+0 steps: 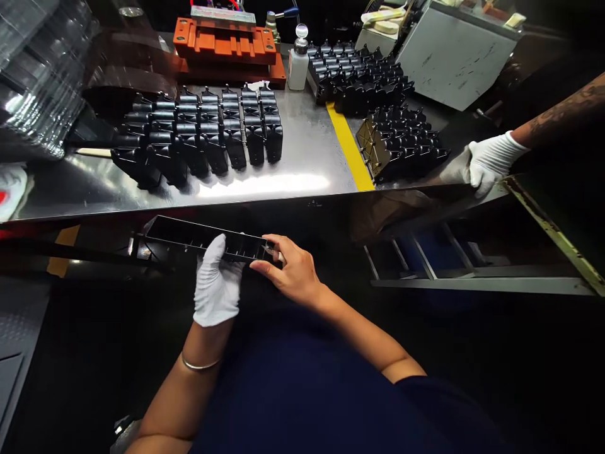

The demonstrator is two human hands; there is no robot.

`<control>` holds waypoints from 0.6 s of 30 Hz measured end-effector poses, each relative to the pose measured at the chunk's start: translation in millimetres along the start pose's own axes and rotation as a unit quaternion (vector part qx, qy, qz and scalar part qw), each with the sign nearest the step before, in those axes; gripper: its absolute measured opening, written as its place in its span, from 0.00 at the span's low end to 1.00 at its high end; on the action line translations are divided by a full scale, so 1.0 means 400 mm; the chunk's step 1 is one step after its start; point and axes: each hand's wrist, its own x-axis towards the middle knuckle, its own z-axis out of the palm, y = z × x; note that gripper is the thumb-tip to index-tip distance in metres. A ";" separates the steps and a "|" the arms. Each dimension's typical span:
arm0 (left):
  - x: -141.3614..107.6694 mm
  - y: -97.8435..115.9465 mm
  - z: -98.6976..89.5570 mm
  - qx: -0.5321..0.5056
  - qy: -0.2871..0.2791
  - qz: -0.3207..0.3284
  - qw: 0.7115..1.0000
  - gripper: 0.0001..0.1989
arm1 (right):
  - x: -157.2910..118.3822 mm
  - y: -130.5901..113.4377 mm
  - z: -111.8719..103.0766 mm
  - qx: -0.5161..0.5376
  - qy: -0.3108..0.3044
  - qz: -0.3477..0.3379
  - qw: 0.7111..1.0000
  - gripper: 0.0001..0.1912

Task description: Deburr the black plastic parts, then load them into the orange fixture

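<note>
Black part point(182, 234) in my two hands, off the bench's point(302, 157) near edge.
Long axis left to right, left end slightly farther; my gloved left hand point(218, 287) clamps right of middle, my bare right hand point(295, 271) pinches the right end.

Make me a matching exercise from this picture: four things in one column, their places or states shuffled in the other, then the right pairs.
Things
1. left hand
2. right hand
3. orange fixture
4. yellow strip

Places or states
A. bare, at the right end of the black part
B. lying flat across the metal table
C. in a white glove, holding the black part
D. toward the back, left of the bottle

Right pairs: 1-C, 2-A, 3-D, 4-B
</note>
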 end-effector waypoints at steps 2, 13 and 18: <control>-0.005 -0.006 0.014 -0.011 0.018 0.053 0.998 0.09 | -0.010 -0.007 0.001 -0.001 0.000 0.041 0.999 0.19; -0.043 -0.021 0.022 0.091 0.052 0.281 0.954 0.17 | -0.044 0.001 0.059 0.192 0.022 0.081 0.978 0.11; -0.041 -0.027 0.018 0.119 0.034 0.314 0.941 0.23 | -0.053 0.022 0.074 0.189 0.039 0.102 0.976 0.13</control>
